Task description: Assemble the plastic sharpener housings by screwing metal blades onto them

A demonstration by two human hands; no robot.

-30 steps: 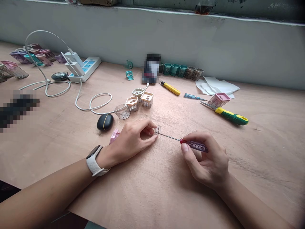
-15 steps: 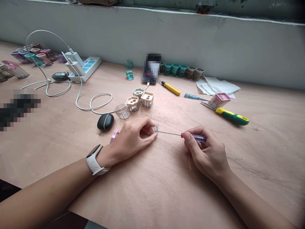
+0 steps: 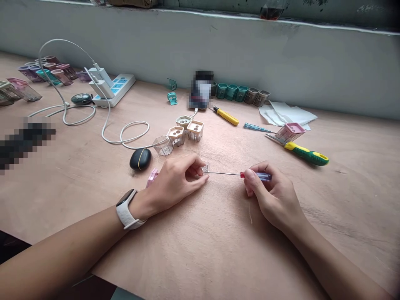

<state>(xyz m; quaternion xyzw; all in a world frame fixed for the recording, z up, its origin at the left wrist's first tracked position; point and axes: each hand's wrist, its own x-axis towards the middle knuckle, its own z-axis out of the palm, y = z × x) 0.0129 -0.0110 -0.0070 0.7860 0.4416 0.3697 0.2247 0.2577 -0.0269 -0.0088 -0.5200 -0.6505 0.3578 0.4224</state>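
While left hand (image 3: 173,181) pinches clear plastic part (image 3: 204,168), right hand (image 3: 270,196) lines up fine screwdriver (image 3: 262,176)

Left thumb and fingertips press together on the part, which sits just above the plywood bench (image 3: 200,254); can't tell if it touches. Right thumb and fingers pinch the purple handle. Shaft is level, tip at the part's near side; contact too small to tell. Best to plant both wrists, keep the shaft in line and use light pressure. Pink piece (image 3: 152,177) sits just beside the left hand, black oval case (image 3: 140,159) beyond it. Farther out: 4 small cups (image 3: 195,130), yellow-handled screwdriver (image 3: 225,116), green-and-yellow screwdriver (image 3: 306,153), power strip (image 3: 120,89).
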